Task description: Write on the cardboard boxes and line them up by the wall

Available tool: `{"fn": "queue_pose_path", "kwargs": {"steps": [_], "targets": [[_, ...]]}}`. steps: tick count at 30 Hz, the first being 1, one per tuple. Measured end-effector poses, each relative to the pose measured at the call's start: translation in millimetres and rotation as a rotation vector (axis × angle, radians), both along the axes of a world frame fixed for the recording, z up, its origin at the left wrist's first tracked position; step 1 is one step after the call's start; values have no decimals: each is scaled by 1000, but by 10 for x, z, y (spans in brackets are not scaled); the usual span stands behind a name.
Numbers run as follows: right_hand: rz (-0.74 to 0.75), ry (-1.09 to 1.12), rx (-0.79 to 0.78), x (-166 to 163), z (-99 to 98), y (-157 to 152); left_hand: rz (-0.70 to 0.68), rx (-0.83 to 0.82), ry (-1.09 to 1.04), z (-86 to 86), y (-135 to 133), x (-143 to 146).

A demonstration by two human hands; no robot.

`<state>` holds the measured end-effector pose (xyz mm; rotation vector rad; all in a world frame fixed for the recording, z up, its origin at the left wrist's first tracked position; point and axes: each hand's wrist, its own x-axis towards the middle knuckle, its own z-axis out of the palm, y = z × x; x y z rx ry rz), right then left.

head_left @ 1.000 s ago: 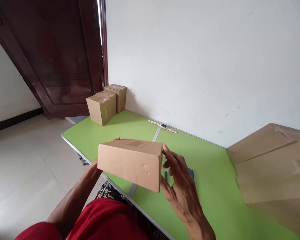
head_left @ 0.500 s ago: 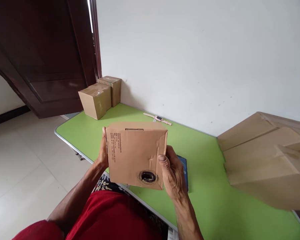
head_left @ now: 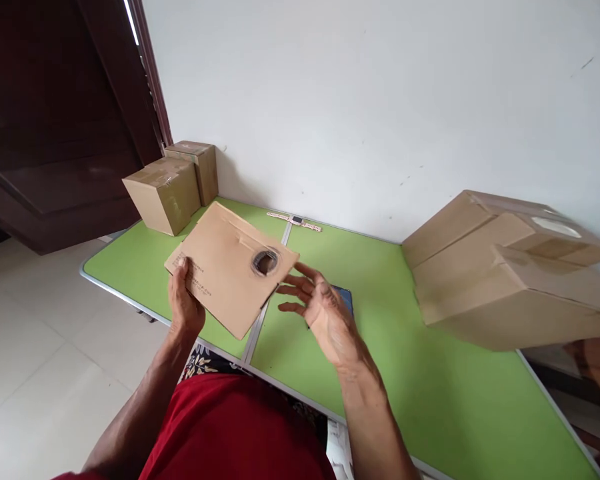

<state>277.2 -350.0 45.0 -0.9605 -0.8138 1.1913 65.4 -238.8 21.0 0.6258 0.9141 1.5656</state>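
Note:
A brown cardboard box [head_left: 230,267] with small printed text and a dark-ringed round hole is held tilted above the table. My left hand [head_left: 186,300] grips its lower left edge, thumb on the printed face and the other fingers hidden behind. My right hand [head_left: 320,310] is open at the box's right corner, fingers spread; whether the fingertips touch the cardboard I cannot tell. Partly hidden behind that hand, a flat blue item with a dark edge [head_left: 345,298] lies on the table.
The green folding table [head_left: 395,387] has a metal seam. Two taped cartons [head_left: 167,193] stand at the back left. A pale-strapped watch [head_left: 297,221] lies near the wall. A large open cardboard box [head_left: 485,287] occupies the right side. A dark door [head_left: 55,120] is at left.
The box has turned so that its holed corner points up and to the right. My right hand has let go and spread its fingers. My left thumb has come onto the printed face.

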Motion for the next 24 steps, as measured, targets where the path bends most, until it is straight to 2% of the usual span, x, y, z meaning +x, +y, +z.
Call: {"fn": "queue_pose_path", "kwargs": {"steps": [3,5,7,9,13,16,19,22,24], "targets": [[-35,14,-26,-357,-214,-32,116,49,-13,-83,-124,117],[-94,-3,-51,-570,-306,-17,111,60,1,-140,-277,156],[-153,-14,-42,-618,-323,19,65,67,32,-200,-427,112],[-167,-53,-3,-453,-266,34,-4,74,63,-246,-514,-23],[29,-285,-26,184,-56,-73,-139,97,206,-226,-447,-367],[193,-432,-153,478,29,-209,-359,127,450,-111,-367,-444],[272,-500,-237,528,-4,-328,-733,163,644,14,-386,-314],[279,-558,-281,500,-76,-428,-1002,112,696,52,-444,-112],[262,-586,-302,488,-98,-482,-1073,100,684,19,-474,-16]]}}
